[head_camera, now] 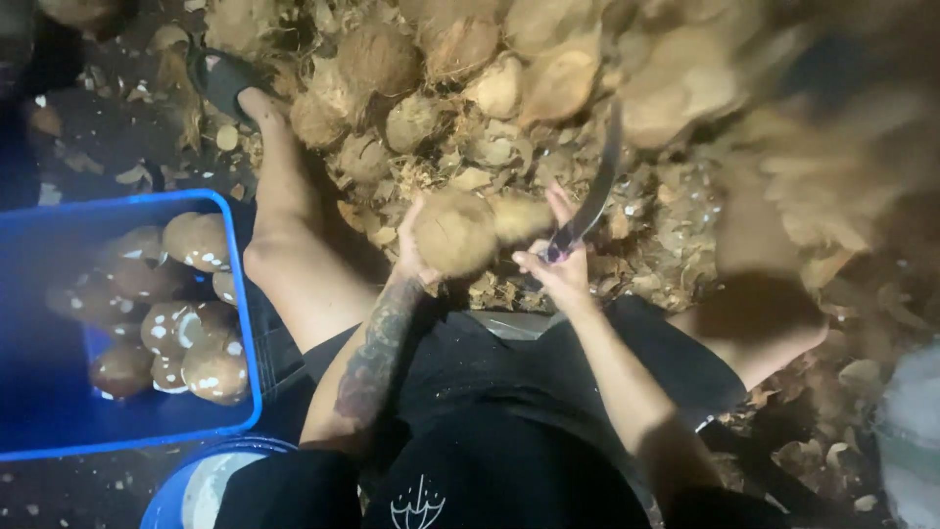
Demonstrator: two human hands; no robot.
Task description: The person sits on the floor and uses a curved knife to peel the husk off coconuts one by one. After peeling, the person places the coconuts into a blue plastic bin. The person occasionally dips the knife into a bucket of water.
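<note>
Upper right is motion-blurred: pale brown husk heap (783, 127) there has no clear edges. Long curved metal knife blade (599, 181) smears toward its tip; handle hidden inside right hand (558, 269). Left hand (411, 250) mostly hidden behind round brown coconut (455, 232), fingers partly seen. Blue plastic crate (240, 323) cut off at left edge. Round blue bucket (171, 495) cut off at bottom. Whitish object (911, 431) at right edge too blurred to ID.
</note>
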